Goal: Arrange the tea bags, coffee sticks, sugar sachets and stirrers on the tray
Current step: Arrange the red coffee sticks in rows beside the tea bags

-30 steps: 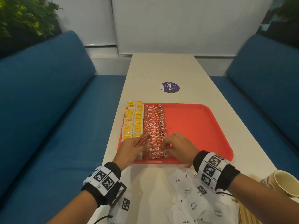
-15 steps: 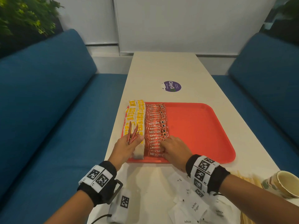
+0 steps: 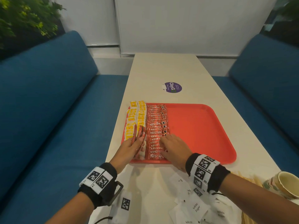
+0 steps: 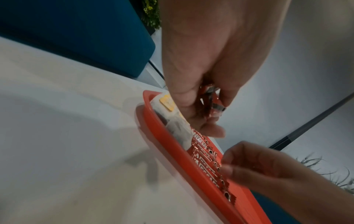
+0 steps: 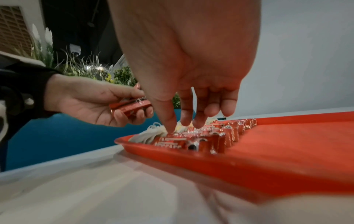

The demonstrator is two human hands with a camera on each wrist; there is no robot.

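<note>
A few red coffee sticks (image 3: pixel 138 137) are gripped between the curled fingers and thumb of the left hand (image 3: pixel 129 149), held just above the tea bags (image 3: pixel 136 117) at the left edge of the red tray (image 3: pixel 202 131). The row of coffee sticks (image 3: pixel 156 133) lying on the tray is pressed under the straight, spread fingertips of the right hand (image 3: pixel 174 147), with nothing grasped. Sugar sachets (image 3: pixel 196 207) are scattered on the table (image 3: pixel 161 68) behind the right wrist.

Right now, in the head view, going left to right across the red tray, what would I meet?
Yellow tea bags → coffee sticks held in the left hand → Nescafe coffee sticks laid in a column → right hand resting on them → bare red tray.
</note>
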